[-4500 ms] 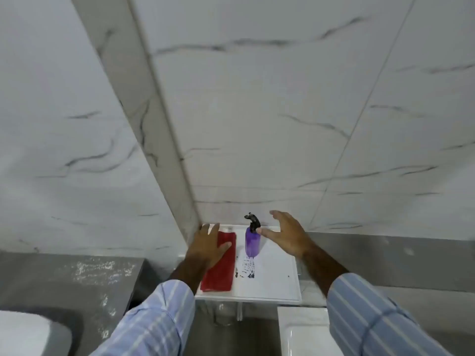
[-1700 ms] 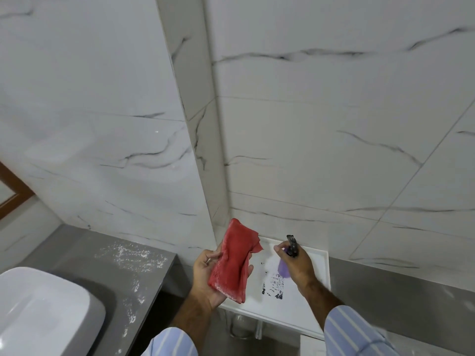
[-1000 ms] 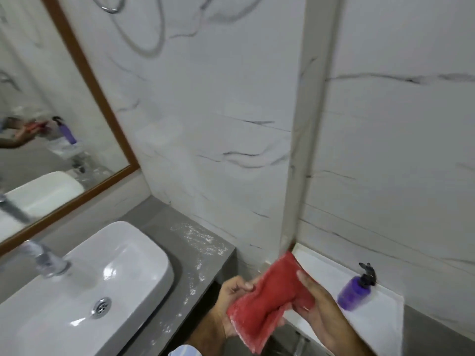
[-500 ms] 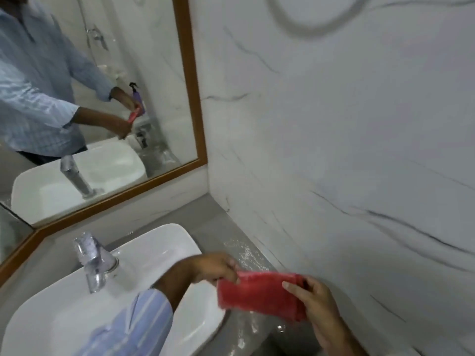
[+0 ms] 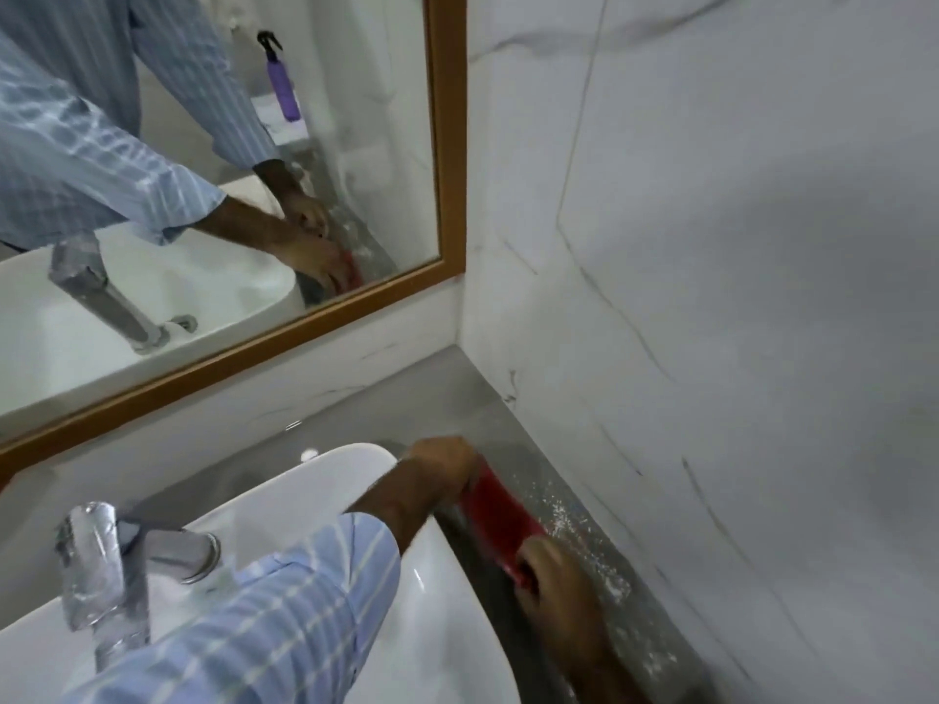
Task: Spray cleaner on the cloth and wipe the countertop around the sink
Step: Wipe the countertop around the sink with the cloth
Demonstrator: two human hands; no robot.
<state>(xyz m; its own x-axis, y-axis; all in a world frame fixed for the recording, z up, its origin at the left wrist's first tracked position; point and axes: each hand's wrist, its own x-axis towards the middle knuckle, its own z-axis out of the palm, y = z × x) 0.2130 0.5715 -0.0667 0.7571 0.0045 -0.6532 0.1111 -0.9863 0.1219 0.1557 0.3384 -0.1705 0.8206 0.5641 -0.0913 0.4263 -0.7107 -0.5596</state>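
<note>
The red cloth (image 5: 500, 523) lies stretched on the grey countertop (image 5: 447, 398), in the narrow strip between the white sink (image 5: 315, 500) and the marble side wall. My left hand (image 5: 444, 462) grips the cloth's far end, its arm crossing over the basin. The near end is held by my right hand (image 5: 551, 576). White powdery specks (image 5: 574, 525) dot the counter just right of the cloth. The purple spray bottle (image 5: 282, 78) shows only as a reflection in the mirror.
A chrome faucet (image 5: 101, 571) stands at the sink's left. A wood-framed mirror (image 5: 442, 144) hangs above the counter's back edge. The marble wall (image 5: 711, 297) bounds the counter on the right.
Both hands have lowered the cloth from mid-air onto the countertop right of the sink. My view has swung further left toward the sink and mirror.
</note>
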